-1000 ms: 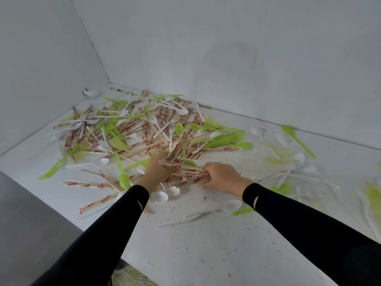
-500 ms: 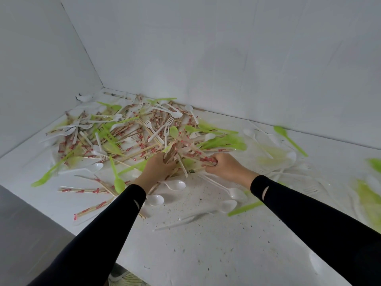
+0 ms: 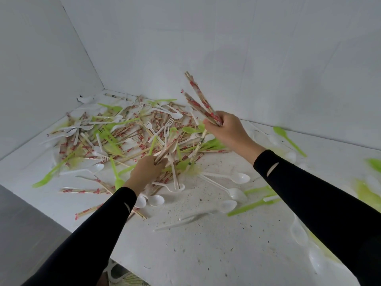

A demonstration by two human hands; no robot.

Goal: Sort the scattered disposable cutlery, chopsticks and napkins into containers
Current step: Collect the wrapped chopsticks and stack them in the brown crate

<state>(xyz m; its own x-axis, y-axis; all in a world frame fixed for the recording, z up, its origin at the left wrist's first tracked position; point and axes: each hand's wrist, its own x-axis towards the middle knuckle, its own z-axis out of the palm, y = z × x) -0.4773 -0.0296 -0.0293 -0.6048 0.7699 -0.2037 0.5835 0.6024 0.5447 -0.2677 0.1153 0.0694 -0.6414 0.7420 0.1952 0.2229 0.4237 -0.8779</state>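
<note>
Wooden chopsticks [image 3: 201, 96] fanned, slender, in right grip [image 3: 228, 131]

Right hand [image 3: 224, 131] up above the heap [image 3: 123, 137], fingers curled round a bundle of red-printed wrapped chopsticks [image 3: 198, 98], far ends fanning up and left against the white wall [image 3: 247, 48]. Left hand [image 3: 147, 172] low at the heap's near edge, gripping a few loose chopsticks [image 3: 166, 151] slanting up to the right. In the heap: chopsticks, white forks [image 3: 148, 125], green cutlery. White spoons [image 3: 239, 178] and a green spoon [image 3: 288, 139] scattered on the speckled white surface [image 3: 206, 244] beside it. Black sleeves [image 3: 309, 193] on both arms.
</note>
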